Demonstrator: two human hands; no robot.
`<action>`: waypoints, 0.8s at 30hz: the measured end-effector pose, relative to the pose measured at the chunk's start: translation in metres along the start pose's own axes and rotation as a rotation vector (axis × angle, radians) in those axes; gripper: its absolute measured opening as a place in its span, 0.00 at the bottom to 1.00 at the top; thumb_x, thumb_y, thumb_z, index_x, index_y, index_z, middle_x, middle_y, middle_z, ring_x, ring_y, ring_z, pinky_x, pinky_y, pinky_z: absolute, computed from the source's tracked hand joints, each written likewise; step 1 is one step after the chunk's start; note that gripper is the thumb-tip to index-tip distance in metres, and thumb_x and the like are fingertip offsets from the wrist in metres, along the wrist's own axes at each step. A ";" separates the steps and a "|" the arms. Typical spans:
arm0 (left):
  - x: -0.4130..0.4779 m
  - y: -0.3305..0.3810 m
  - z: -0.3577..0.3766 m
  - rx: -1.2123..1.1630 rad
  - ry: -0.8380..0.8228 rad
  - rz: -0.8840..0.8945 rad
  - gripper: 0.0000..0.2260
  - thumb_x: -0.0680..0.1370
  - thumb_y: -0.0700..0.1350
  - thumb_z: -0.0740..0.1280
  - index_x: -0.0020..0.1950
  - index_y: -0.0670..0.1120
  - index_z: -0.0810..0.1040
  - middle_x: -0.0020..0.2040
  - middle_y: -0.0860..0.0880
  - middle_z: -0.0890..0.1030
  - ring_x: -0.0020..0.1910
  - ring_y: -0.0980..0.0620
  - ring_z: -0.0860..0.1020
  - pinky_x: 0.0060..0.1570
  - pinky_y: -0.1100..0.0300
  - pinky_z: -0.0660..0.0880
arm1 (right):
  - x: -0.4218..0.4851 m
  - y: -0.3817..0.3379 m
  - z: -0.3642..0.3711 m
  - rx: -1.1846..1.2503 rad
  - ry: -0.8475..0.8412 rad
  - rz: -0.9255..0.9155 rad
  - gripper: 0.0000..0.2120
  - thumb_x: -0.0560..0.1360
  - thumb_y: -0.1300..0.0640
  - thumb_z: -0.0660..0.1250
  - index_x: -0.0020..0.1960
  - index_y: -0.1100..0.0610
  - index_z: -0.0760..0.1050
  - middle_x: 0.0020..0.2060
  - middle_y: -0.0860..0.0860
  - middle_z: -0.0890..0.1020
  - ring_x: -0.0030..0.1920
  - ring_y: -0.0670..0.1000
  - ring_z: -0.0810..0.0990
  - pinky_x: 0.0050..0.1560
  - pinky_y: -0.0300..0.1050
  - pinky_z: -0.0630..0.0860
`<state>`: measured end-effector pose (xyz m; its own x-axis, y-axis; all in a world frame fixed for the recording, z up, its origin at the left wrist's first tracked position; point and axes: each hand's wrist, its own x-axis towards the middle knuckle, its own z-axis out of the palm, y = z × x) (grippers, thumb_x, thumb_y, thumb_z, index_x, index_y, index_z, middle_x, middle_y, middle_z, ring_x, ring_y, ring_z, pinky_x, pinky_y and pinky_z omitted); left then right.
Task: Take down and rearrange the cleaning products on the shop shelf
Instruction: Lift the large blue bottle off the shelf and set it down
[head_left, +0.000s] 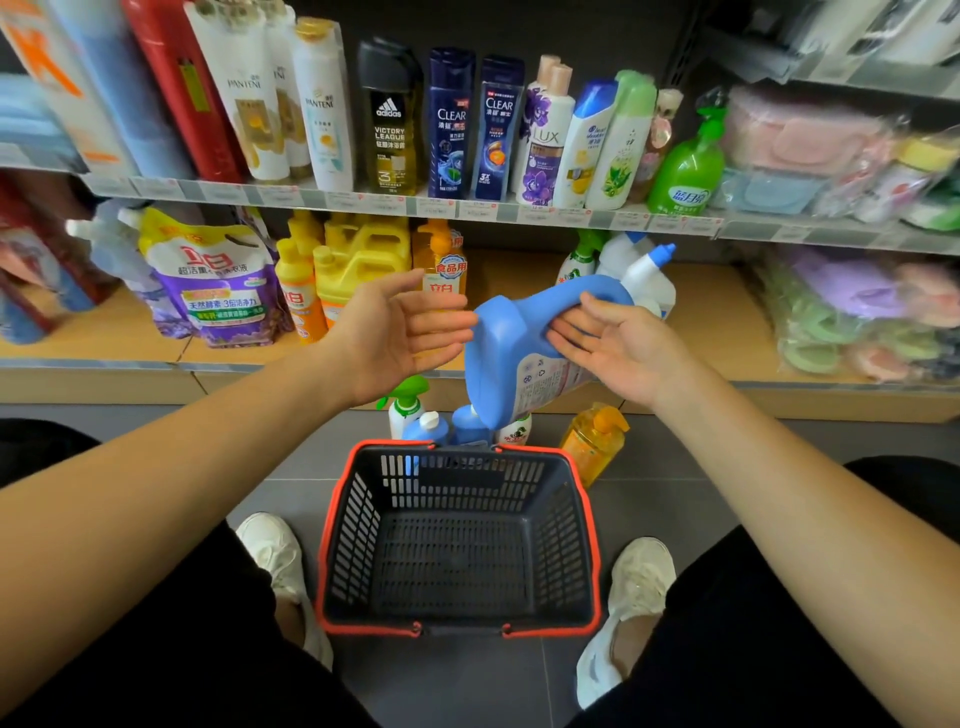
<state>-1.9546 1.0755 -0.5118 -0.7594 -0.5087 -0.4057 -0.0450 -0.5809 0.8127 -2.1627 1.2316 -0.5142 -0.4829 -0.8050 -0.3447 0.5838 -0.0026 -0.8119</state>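
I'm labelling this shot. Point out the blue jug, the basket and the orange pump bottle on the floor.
blue jug (494, 349): head view, its blue body left of the label.
basket (353, 535): head view, its left slatted wall.
orange pump bottle (589, 449): head view, its body.

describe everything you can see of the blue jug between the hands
The blue jug is light blue, plastic by its look, with a moulded handle at its upper end and a white printed label on its side. It hangs tilted before the lower shelf, above bottles on the floor. The right hand pinches its handle; the open left hand has its fingertips at its left edge. Its cap is hidden.
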 end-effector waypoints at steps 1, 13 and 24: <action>0.003 -0.003 0.000 0.077 0.056 0.022 0.20 0.83 0.54 0.59 0.57 0.41 0.83 0.53 0.42 0.86 0.52 0.47 0.85 0.53 0.54 0.80 | 0.000 0.001 -0.001 -0.018 0.000 0.002 0.09 0.81 0.61 0.64 0.60 0.61 0.77 0.57 0.59 0.84 0.60 0.56 0.81 0.55 0.50 0.80; 0.044 -0.024 -0.005 0.871 0.122 0.351 0.04 0.80 0.43 0.69 0.50 0.47 0.84 0.51 0.50 0.85 0.51 0.51 0.81 0.45 0.62 0.77 | 0.007 0.009 -0.011 -0.342 0.018 -0.052 0.08 0.74 0.56 0.73 0.53 0.57 0.81 0.48 0.53 0.86 0.52 0.53 0.85 0.54 0.49 0.80; 0.104 -0.042 0.003 0.526 0.106 -0.148 0.25 0.77 0.63 0.68 0.67 0.49 0.73 0.61 0.43 0.81 0.57 0.43 0.81 0.61 0.45 0.78 | -0.007 0.008 -0.024 -0.867 -0.146 -0.042 0.07 0.62 0.55 0.74 0.32 0.59 0.82 0.31 0.56 0.82 0.34 0.50 0.79 0.35 0.41 0.74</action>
<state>-2.0338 1.0489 -0.5871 -0.6522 -0.5225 -0.5492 -0.4850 -0.2691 0.8320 -2.1708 1.2517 -0.5294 -0.3700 -0.8823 -0.2908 -0.1624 0.3696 -0.9149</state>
